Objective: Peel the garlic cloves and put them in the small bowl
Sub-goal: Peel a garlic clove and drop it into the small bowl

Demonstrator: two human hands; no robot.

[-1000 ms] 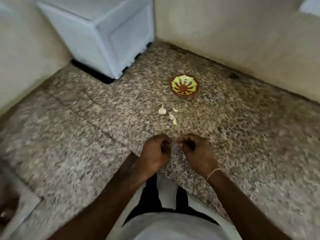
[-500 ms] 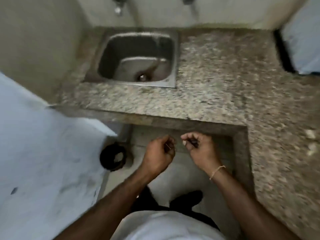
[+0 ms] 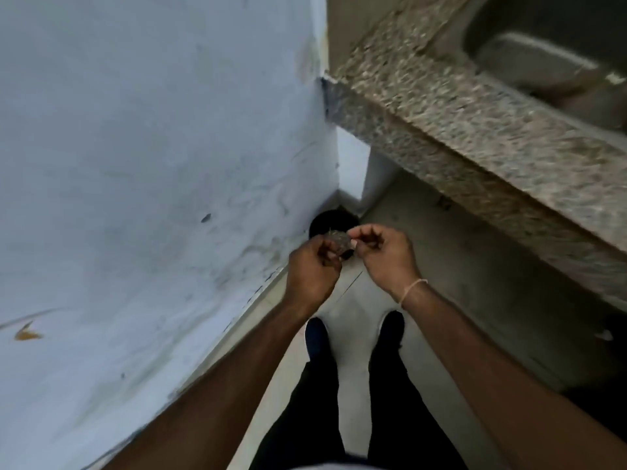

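My left hand (image 3: 314, 269) and my right hand (image 3: 383, 256) are held close together at waist height, fingers curled and fingertips almost touching. They are right above a round black bin (image 3: 334, 220) on the floor by the wall. My right hand pinches a small pale scrap, seemingly garlic skin (image 3: 353, 245), at its thumb tip. My left hand's fingers curl round something small, seemingly the garlic clove, which is hidden inside them. The small bowl and the loose cloves are out of view.
A blue-white wall (image 3: 152, 181) fills the left side. The speckled granite counter edge (image 3: 475, 157) runs across the upper right, with the steel sink (image 3: 549, 52) set in it. Below are the pale floor (image 3: 353, 320) and my feet.
The view swung left from the counter with the bowl, past the sink, down to the floor corner. Both hands stayed together in front of me and now hang over the black bin.
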